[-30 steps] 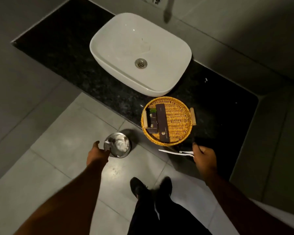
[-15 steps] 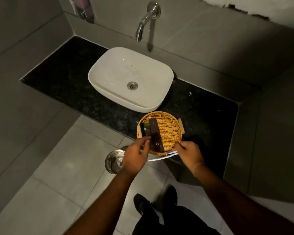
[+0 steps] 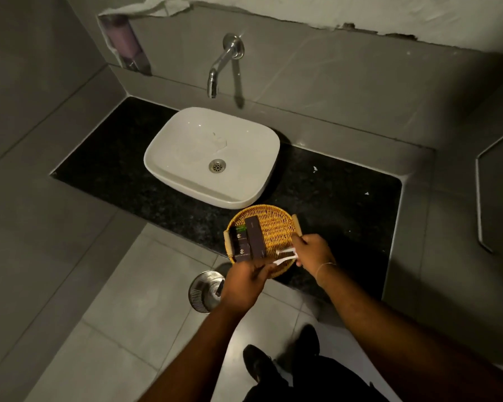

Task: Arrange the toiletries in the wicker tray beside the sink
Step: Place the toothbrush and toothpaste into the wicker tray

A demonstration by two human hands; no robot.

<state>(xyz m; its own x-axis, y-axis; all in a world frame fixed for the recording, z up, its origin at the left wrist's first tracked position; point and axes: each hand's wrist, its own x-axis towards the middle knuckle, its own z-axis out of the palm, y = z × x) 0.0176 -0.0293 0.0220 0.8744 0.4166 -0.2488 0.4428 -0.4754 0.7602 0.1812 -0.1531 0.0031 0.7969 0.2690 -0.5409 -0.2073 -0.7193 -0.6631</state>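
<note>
Counter: black stone counter (image 3: 331, 204) is running across the middle of the frame, with the white sink (image 3: 212, 158) sitting on it and grey tiles all around.
Tray: wicker tray (image 3: 273, 224) is sitting just below the sink, its lower rim hanging close to the counter's front edge.
Already placed: two dark boxes (image 3: 250, 239) are lying side by side in the tray's left half.
Right hand: my right hand (image 3: 311, 252) is closing around one end of a thin white packet (image 3: 285, 256) over the tray's lower right.
Left hand: my left hand (image 3: 244, 282) is pinching the packet's other end at the tray's lower rim.
Risk, packet: I am judging it light and slippery; releasing it near the rim could be letting it slide off toward the floor.
Risk, tray: pressing on the rim could be tipping the tray off the edge.
Risk, bin: the metal bin (image 3: 205, 288) is standing right below, lower left of the tray, so a dropped item could be landing inside.
</note>
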